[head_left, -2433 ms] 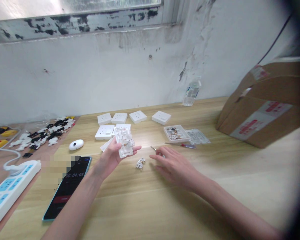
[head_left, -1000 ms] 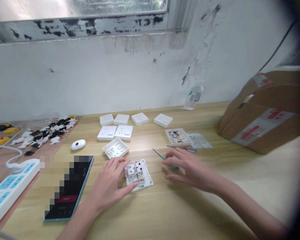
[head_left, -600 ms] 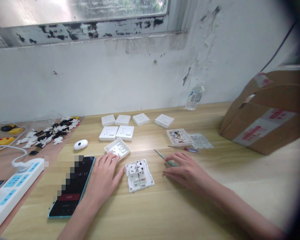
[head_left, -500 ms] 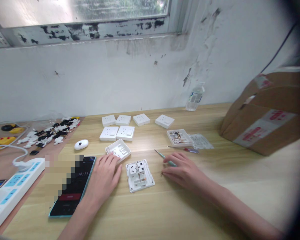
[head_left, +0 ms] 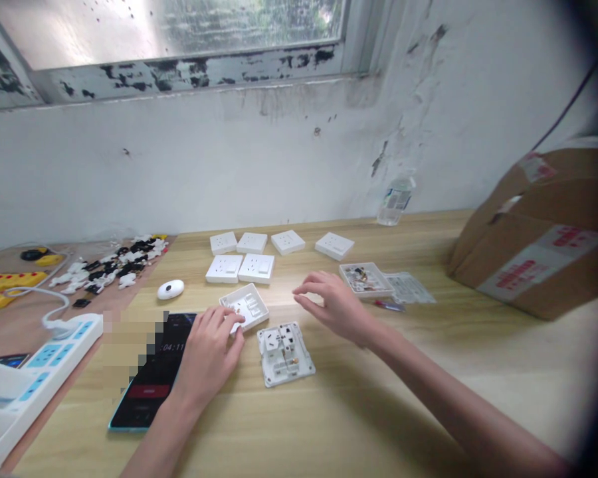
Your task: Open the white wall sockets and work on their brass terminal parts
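Right-hand grip (head_left: 336,303) now nearer open casing (head_left: 259,317)

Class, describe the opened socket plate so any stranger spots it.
Find the table, then the left hand beside the phone. Right of that hand lies the opened socket plate. Unlike the six closed sockets and walled tray behind, its blocks rise from a flat base.
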A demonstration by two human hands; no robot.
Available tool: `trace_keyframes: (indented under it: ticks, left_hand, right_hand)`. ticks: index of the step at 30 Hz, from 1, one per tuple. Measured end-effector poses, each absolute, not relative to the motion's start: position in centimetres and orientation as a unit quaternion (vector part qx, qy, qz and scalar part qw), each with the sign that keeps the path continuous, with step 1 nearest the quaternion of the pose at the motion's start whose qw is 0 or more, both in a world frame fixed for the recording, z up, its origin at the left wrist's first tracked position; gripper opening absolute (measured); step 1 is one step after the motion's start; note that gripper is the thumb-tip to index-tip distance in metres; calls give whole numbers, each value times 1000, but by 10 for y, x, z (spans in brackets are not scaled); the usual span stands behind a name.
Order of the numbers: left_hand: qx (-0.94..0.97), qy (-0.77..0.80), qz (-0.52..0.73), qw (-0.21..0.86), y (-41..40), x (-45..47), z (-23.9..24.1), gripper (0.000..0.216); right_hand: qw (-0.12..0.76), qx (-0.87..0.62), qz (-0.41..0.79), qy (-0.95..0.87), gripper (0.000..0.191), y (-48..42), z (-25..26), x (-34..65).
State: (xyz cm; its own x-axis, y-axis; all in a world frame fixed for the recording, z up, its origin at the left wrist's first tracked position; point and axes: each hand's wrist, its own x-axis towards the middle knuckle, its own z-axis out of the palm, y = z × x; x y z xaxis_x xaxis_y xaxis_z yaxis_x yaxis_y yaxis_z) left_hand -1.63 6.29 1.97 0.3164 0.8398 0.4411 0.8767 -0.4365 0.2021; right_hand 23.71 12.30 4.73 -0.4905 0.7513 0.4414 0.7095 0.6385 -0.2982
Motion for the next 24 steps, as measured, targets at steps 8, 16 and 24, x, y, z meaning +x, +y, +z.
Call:
trace_keyframes:
  ticks: [8,16,24]
  left_hand:
    - [-901,-391,-179,-59,57,8,24,30]
    - [-911,-365,-188,-45,50,14,19,45]
    - [-899,-384,-195,-81,51,15,18,48]
  right_hand:
    - [121,-528,-142,-828,22,106,26,345]
    - [92,-547,-187,-810,23,87,25,357]
    - [110,-525,-111,-837,25,92,21,357]
